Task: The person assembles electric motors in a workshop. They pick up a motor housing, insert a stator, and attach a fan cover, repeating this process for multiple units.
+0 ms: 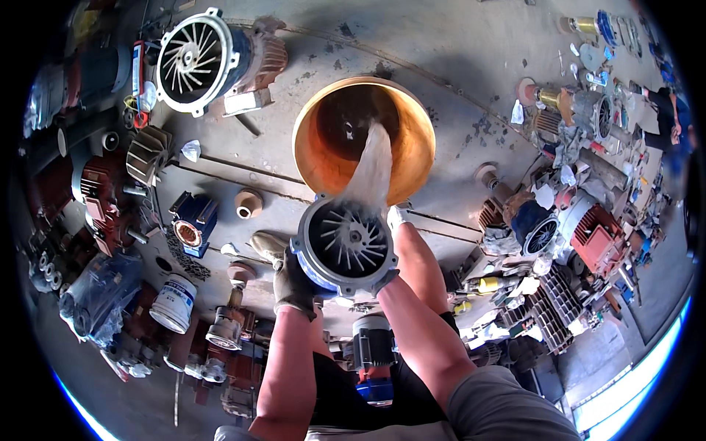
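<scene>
Holds a round blue-and-grey motor (349, 242) in both hands, in front of the legs, with the bladed end facing the camera. Grips its lower left side with the gloved left hand (296, 285), and its lower right edge with the right hand (386, 281), fingers mostly hidden behind the casing. Lines up just past the motor with an orange bucket (417, 147); cannot tell if touching its rim. Joins the two with a murky, grey-brown stream (373, 169), reaching inside the bucket. To the left, shows a tan ring (248, 203) near a small blue housing (195, 224), and farther off a white pail (173, 303). At upper left, shows a larger motor (191, 62) on the grey floor (471, 44). To the right, shows a red motor (596, 233) above dark slatted parts (555, 309) amid clutter.
</scene>
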The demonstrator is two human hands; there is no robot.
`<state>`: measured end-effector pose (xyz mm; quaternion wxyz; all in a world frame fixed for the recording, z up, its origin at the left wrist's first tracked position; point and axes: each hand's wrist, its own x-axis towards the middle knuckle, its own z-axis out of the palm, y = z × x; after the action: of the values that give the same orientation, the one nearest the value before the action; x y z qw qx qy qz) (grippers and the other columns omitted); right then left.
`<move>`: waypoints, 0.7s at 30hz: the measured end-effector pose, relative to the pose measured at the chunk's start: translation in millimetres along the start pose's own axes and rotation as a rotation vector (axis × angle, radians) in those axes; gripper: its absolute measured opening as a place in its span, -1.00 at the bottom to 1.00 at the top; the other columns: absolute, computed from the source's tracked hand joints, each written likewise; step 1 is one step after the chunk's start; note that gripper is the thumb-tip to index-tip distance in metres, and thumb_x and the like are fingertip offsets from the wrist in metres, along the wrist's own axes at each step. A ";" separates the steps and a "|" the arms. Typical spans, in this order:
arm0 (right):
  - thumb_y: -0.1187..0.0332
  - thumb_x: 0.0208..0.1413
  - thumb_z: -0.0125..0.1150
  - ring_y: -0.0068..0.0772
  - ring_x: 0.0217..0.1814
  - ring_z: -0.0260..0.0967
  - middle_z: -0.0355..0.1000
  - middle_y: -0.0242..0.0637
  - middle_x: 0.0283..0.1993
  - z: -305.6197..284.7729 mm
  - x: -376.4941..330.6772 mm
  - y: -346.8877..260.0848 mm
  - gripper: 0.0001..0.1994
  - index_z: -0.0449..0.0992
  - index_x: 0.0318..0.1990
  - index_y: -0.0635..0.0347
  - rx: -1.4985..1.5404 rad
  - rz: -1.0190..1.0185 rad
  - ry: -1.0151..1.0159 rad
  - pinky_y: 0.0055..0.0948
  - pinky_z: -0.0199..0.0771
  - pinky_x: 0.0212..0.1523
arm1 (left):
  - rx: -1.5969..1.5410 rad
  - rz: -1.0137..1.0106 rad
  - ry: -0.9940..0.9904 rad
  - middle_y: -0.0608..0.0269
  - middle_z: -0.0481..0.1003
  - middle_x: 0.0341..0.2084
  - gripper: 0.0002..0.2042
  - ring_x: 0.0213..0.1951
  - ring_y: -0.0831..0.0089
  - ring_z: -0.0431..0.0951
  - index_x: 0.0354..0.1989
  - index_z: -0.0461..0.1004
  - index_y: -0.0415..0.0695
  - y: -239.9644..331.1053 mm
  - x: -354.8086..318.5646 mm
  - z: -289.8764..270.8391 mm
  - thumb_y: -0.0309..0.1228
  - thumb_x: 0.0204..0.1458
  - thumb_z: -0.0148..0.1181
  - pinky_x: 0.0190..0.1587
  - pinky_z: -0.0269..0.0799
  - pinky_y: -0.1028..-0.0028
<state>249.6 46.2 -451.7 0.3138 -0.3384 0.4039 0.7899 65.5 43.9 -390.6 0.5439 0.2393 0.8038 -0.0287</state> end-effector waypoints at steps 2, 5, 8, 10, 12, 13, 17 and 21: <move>0.06 0.43 0.06 -0.36 -0.04 0.58 0.61 -0.23 -0.05 -2.5 -2.3 -4.6 -0.62 0.55 0.08 0.19 0.045 0.037 -0.011 -0.32 0.61 0.05 | 0.320 -0.010 0.046 -0.10 0.66 -0.19 -0.71 -0.07 -0.08 0.67 0.16 0.40 -0.03 -3.3 7.4 1.0 -0.21 0.36 0.01 -0.05 0.54 0.06; 0.05 0.44 0.02 -0.34 -0.04 0.60 0.62 -0.22 -0.06 6.0 9.4 4.4 -0.61 0.56 0.06 0.19 0.113 0.148 -0.068 -0.29 0.63 0.06 | 0.040 0.003 0.109 -0.19 0.65 -0.20 -0.74 -0.12 -0.19 0.66 0.12 0.36 -0.05 -69.2 48.0 -10.8 -0.23 0.41 -0.13 -0.10 0.54 -0.02; 0.04 0.46 -0.01 -0.31 -0.05 0.61 0.63 -0.21 -0.06 -1.0 10.6 0.1 -0.60 0.56 0.05 0.18 0.171 0.181 -0.081 -0.26 0.65 0.06 | 0.146 -0.132 0.136 -0.11 0.62 -0.07 -0.67 -0.03 -0.01 0.63 0.16 0.37 -0.15 -36.4 47.7 -13.7 -0.20 0.43 -0.14 0.02 0.51 0.17; 0.03 0.46 -0.04 -0.30 -0.05 0.63 0.64 -0.20 -0.07 -1.7 15.7 0.1 -0.59 0.57 0.04 0.18 0.201 0.212 -0.078 -0.24 0.67 0.07 | 0.218 -0.178 0.102 -0.05 0.61 0.01 -0.59 0.04 0.09 0.61 0.15 0.41 -0.23 -24.7 53.9 -19.8 -0.13 0.40 -0.08 0.11 0.48 0.26; -0.04 0.44 -0.10 -0.21 -0.08 0.66 0.66 -0.15 -0.08 -1.9 22.5 1.8 -0.53 0.58 -0.01 0.17 0.244 0.233 -0.028 -0.11 0.70 0.07 | 0.938 -0.082 -0.005 -0.10 0.62 -0.01 -0.58 0.05 0.05 0.63 0.18 0.37 -0.25 16.4 44.1 -23.2 -0.16 0.35 0.00 0.08 0.54 0.25; -0.05 0.43 -0.08 -0.21 -0.08 0.66 0.66 -0.15 -0.08 -2.2 23.0 1.6 -0.53 0.58 -0.01 0.18 0.277 0.271 -0.039 -0.10 0.70 0.06 | 1.166 -0.037 -0.037 -0.13 0.62 -0.01 -0.57 0.05 0.03 0.64 0.19 0.35 -0.26 35.3 39.1 -24.8 -0.18 0.33 0.04 0.07 0.57 0.24; -0.10 0.38 -0.03 -0.27 -0.23 0.64 0.65 -0.28 -0.27 8.0 18.5 2.1 -0.55 0.58 -0.14 0.09 0.292 0.367 0.015 -0.11 0.74 -0.12 | 1.156 -0.149 -0.020 -0.23 0.61 -0.06 -0.58 0.01 -0.07 0.65 0.15 0.31 -0.28 110.4 6.6 -23.5 -0.36 0.17 0.21 0.00 0.63 0.15; -0.13 0.35 -0.01 -0.34 -0.41 0.59 0.61 -0.37 -0.41 0.3 21.5 -1.3 -0.56 0.56 -0.26 0.01 0.218 0.378 0.090 -0.20 0.72 -0.35 | 1.175 -0.127 -0.056 -0.35 0.58 -0.05 -0.65 0.00 -0.17 0.64 0.17 0.32 -0.35 125.1 4.3 -20.2 -0.37 0.35 -0.17 0.01 0.60 0.01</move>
<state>238.2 51.9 -469.1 0.1764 -0.2559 0.5566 0.7704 98.9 162.1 -359.4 0.3383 0.4508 0.6515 -0.5079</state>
